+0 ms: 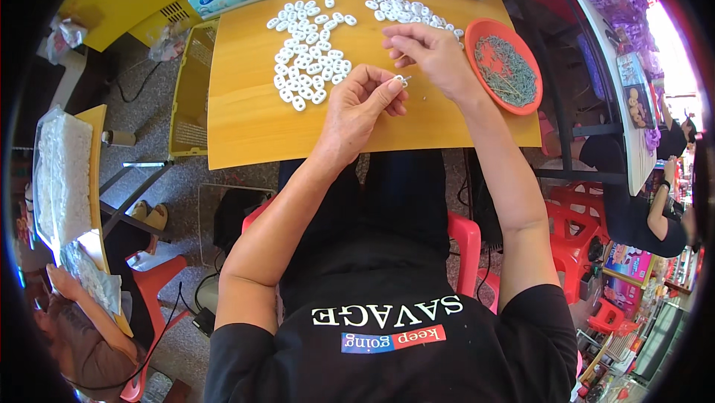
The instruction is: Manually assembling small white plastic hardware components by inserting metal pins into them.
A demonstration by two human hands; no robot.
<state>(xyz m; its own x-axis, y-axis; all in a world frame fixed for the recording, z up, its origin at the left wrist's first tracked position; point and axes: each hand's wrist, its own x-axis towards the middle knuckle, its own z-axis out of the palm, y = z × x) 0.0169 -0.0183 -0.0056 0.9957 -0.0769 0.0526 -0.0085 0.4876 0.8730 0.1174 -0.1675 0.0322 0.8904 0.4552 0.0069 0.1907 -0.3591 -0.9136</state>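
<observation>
Head view: left hand [361,109] pinching small white ring [400,80] over table [246,120]; right hand [428,53] curled, grip unclear.

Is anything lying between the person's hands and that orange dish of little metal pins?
Nothing visible does. The right hand sits just left of the orange dish, with only bare table between them. The left hand pinches a small white piece; the white piles lie farther left.

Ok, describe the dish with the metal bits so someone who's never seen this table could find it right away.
Start at the yellow wooden table and go to its right edge, just beyond the right hand. There sits a round orange dish filled with thin grey metal pins. It is the only dish on the table; its neighbours are loose small white rings lying straight on the wood.
</observation>
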